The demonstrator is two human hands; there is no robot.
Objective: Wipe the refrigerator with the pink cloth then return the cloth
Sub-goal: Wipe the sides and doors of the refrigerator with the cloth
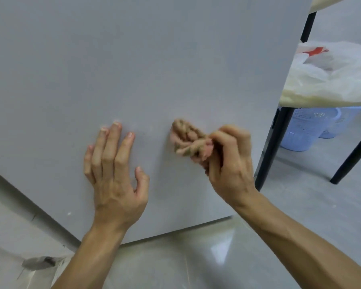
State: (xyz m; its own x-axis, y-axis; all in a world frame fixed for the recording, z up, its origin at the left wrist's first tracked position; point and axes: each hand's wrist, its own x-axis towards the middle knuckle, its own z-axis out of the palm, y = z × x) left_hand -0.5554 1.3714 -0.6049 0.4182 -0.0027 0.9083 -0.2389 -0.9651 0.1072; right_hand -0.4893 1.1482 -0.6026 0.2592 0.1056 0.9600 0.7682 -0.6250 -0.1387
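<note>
One cloth (188, 140), pink with tan folds, is bunched against the grey fridge (133, 59) panel, low down and towards its right edge. It is blurred, so its weave is hard to make out, and part of it is hidden inside the fist. The right hand (229, 161) grips it, with the fingers curled tight round the bundle. The left hand (115, 174) lies beside it, apart from the cloth. It is spread flat on the panel with straight fingers, holds nothing, and sits nearer the lower edge. Both forearms run out of the bottom of the view.

The fridge is cut off at the top and left; only its lower and right edges show. Past the right edge stands one counter (296, 102) on black legs (276, 147), three of them in view. One pale plastic bag (331, 80) with a red mark lies on it, cropped at the right. Under it sit two blue baskets (302, 132), partly hidden by a leg. The glossy floor (175, 257) spreads below, and a grey scrap (40, 262) at the lower left is unclear.
</note>
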